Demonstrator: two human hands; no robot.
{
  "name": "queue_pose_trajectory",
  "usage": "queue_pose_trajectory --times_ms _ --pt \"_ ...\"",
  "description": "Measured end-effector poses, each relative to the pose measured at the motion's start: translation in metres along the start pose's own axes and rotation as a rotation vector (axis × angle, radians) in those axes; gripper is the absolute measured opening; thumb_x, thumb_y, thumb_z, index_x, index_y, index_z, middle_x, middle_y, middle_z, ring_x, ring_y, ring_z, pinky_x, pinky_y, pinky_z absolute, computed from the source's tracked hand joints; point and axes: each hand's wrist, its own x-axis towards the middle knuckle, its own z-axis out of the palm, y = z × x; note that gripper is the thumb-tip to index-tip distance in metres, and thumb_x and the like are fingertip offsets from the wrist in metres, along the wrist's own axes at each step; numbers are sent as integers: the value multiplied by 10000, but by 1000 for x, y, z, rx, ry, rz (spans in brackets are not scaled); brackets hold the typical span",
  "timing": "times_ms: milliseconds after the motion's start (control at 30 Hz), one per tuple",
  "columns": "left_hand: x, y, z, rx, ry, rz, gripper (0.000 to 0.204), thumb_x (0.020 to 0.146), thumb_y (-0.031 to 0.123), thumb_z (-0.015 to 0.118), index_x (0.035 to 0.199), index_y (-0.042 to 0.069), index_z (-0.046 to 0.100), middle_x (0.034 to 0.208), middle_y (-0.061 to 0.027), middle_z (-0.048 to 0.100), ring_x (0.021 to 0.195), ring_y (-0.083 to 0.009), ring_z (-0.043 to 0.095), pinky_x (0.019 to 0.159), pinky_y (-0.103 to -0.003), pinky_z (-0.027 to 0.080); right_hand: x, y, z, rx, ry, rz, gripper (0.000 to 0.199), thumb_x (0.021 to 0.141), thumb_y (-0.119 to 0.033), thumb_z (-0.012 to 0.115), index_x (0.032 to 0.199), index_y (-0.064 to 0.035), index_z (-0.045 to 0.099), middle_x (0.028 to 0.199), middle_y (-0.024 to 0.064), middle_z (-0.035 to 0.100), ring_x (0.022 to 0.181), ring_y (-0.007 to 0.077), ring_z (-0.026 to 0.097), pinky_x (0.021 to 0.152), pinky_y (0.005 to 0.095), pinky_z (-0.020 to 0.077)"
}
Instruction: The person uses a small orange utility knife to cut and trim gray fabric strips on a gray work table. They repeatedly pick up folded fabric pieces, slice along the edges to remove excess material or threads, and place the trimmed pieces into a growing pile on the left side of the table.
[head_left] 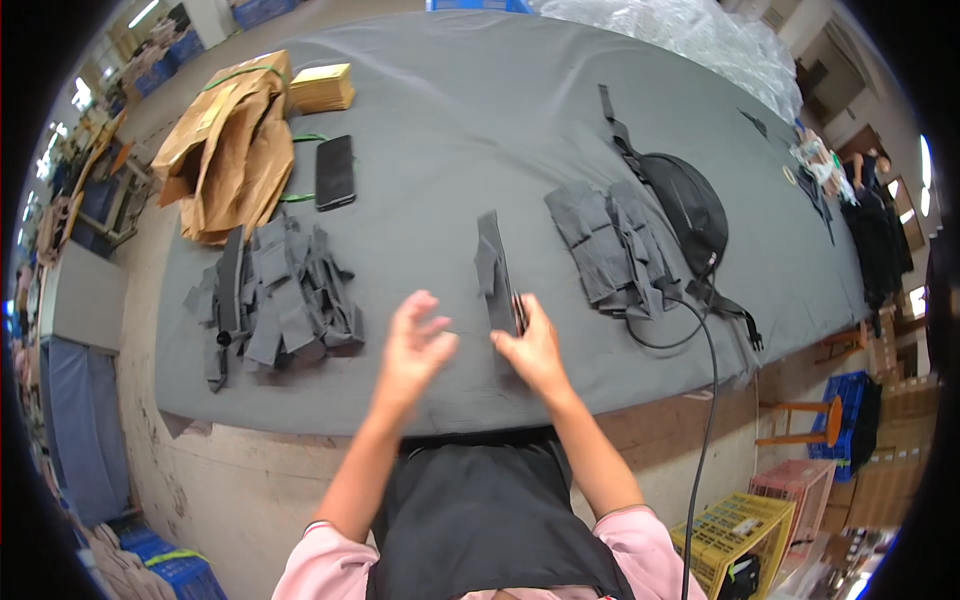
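My left hand (413,350) is raised above the near part of the table with its fingers apart, holding nothing. To its right, my right hand (535,350) is closed at the lower end of a narrow dark grey fabric strip (492,268), thumb on the near side. A slim dark piece with a small shine shows by its fingertips; what it is I cannot make out. The strip points away from me, a short folded flap on its left side. Left of my hands lies a heap of grey fabric pieces (280,290); to the right lies another stack of grey pieces (610,240).
A grey-covered table (440,130) spans the view. It holds a crumpled brown paper bag (235,140), a yellowish card stack (322,88), a black phone (335,172) and a black waist bag (685,205) with a cable (712,400) running toward me. Clear plastic sheeting (690,45) lies at the far edge.
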Motion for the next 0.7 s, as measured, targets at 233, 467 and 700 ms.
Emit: queue_pose_trajectory --times_ms 233,467,700 --pt "-6 -55 41 218 40 11 769 821 57 659 1450 33 216 1423 -248 296 1182 -228 495 953 -336 435 -84 4 36 697 -40 145 427 807 -52 690 1176 20 489 924 22 533 733 69 532 618 203 446" --pt "-30 -42 31 181 -197 -70 683 821 28 564 1447 21 291 1352 -139 444 1286 -243 402 1047 -319 340 -62 -1 8 779 -80 326 398 854 -95 647 1186 28 466 673 -9 493 460 36 399 414 182 349" --pt "-35 -37 22 -265 -238 -156 646 844 -42 526 1446 43 309 1434 -101 329 1268 -184 396 1030 -300 357 -51 -5 18 784 -120 306 415 822 -39 646 1193 16 469 763 11 526 470 36 429 355 177 320"
